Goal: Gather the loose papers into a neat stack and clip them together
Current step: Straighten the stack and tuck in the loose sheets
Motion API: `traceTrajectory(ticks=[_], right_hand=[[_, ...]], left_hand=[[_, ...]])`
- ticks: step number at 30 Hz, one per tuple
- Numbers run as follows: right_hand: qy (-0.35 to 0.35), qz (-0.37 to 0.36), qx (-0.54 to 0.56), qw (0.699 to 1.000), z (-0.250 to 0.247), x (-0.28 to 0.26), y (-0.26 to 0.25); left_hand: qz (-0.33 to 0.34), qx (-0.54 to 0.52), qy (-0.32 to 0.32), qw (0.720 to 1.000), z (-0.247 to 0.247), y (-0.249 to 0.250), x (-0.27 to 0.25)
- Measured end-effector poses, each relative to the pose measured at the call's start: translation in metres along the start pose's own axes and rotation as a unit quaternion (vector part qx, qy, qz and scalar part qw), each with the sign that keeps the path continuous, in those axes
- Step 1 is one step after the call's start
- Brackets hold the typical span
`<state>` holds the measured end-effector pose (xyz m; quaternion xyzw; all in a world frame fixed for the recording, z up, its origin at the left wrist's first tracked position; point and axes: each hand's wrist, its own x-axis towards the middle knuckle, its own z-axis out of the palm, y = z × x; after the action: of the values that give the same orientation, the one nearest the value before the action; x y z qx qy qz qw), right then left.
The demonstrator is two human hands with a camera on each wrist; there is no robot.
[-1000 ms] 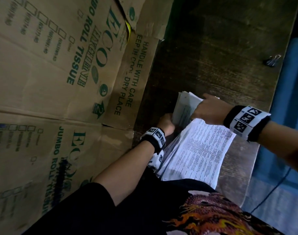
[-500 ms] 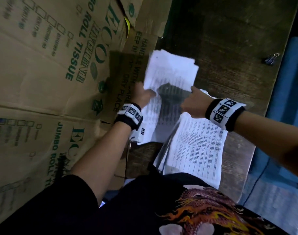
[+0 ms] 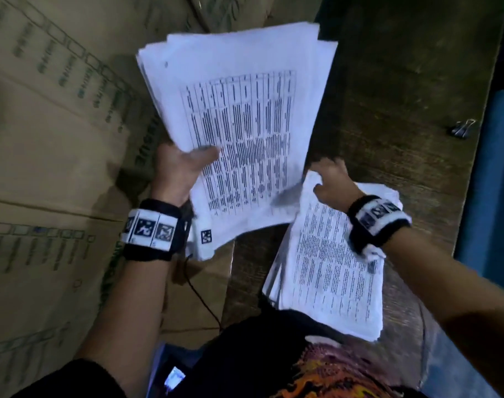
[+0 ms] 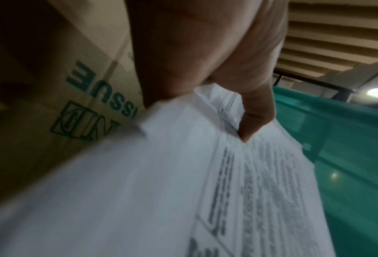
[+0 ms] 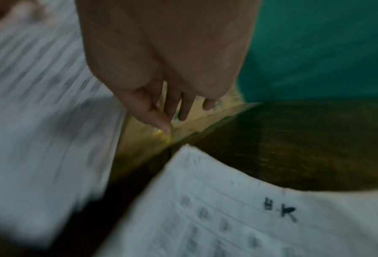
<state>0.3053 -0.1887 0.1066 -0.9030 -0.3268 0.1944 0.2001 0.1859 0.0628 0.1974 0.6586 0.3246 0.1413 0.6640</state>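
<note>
- Nearest us, one pile of printed sheets [image 3: 331, 271] lies flat on the wooden table [image 3: 388, 81], its near end reaching our lap; its edges look uneven, so we judge it not yet squared.
- Our right hand [image 3: 332, 179] hovers over the far end of that pile. The right wrist view shows its fingers [image 5: 161, 111] loosely extended and holding nothing; we cannot tell whether the palm touches the paper.
- Further out, our left hand [image 3: 184, 165] grips a second, thick bundle of sheets [image 3: 239, 116] by its near corner, thumb [image 4: 256, 111] on top and fingers beneath, lifted clear of the table and fanned at its edges.
- To the left, flattened cardboard boxes [image 3: 58, 139] run alongside.
- Farthest, near the table's right edge, a binder clip [image 3: 463, 128] lies untouched, well apart from both piles.
- So, by our reckoning, gathering is underway: two piles remain to merge, then square up, then clip. Nothing is fastened yet.
</note>
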Motion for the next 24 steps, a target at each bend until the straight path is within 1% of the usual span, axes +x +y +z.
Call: traceTrajectory(ticks=[1, 2, 3, 4, 5, 6, 8, 9, 11, 13, 15, 17, 19, 22, 24], right_hand=[[0.036, 0.048, 0.162, 0.985, -0.015, -0.004, -0.003], [0.053, 0.061, 0.328, 0.941, -0.029, -0.010, -0.004], [0.061, 0.050, 0.456, 0.886, -0.045, -0.017, -0.008], [0.060, 0.027, 0.546, 0.835, -0.057, -0.024, -0.008], [0.066, 0.017, 0.583, 0.809, -0.071, -0.033, -0.013], [0.076, 0.001, 0.595, 0.800, -0.081, -0.040, -0.017], [0.134, 0.003, 0.568, 0.812, -0.093, -0.053, -0.020], [0.181, 0.021, 0.540, 0.822, -0.096, -0.060, -0.017], [0.269, 0.054, 0.502, 0.821, -0.096, -0.074, -0.006], [0.332, 0.076, 0.485, 0.806, -0.093, -0.096, 0.004], [0.386, 0.099, 0.468, 0.789, -0.090, -0.119, 0.010], [0.432, 0.103, 0.456, 0.772, -0.087, -0.142, 0.017], [0.442, 0.104, 0.460, 0.763, -0.082, -0.162, 0.027], [0.423, 0.133, 0.457, 0.771, -0.076, -0.183, 0.039], [0.414, 0.127, 0.468, 0.770, -0.075, -0.190, 0.038]], left_hand=[[-0.007, -0.018, -0.019, 1.000, -0.002, 0.001, -0.002], [-0.010, -0.035, -0.038, 0.999, -0.002, 0.000, -0.003], [-0.013, -0.051, -0.056, 0.997, 0.000, 0.000, -0.005], [-0.020, -0.057, -0.075, 0.995, 0.005, -0.001, -0.006], [-0.030, -0.056, -0.091, 0.994, 0.012, -0.003, -0.010], [-0.043, -0.046, -0.099, 0.993, 0.021, -0.006, -0.013], [-0.051, -0.027, -0.115, 0.992, 0.043, -0.012, -0.022], [-0.041, -0.012, -0.117, 0.992, 0.055, -0.014, -0.028], [0.002, -0.016, -0.104, 0.994, 0.080, -0.012, -0.043], [0.030, -0.059, -0.103, 0.992, 0.103, -0.010, -0.059], [0.034, -0.059, -0.110, 0.992, 0.122, -0.014, -0.072], [0.029, -0.046, -0.132, 0.990, 0.135, -0.019, -0.086], [0.023, -0.035, -0.164, 0.986, 0.143, -0.022, -0.096], [0.008, -0.020, -0.230, 0.973, 0.147, -0.024, -0.103], [-0.008, -0.007, -0.262, 0.965, 0.147, -0.028, -0.104]])
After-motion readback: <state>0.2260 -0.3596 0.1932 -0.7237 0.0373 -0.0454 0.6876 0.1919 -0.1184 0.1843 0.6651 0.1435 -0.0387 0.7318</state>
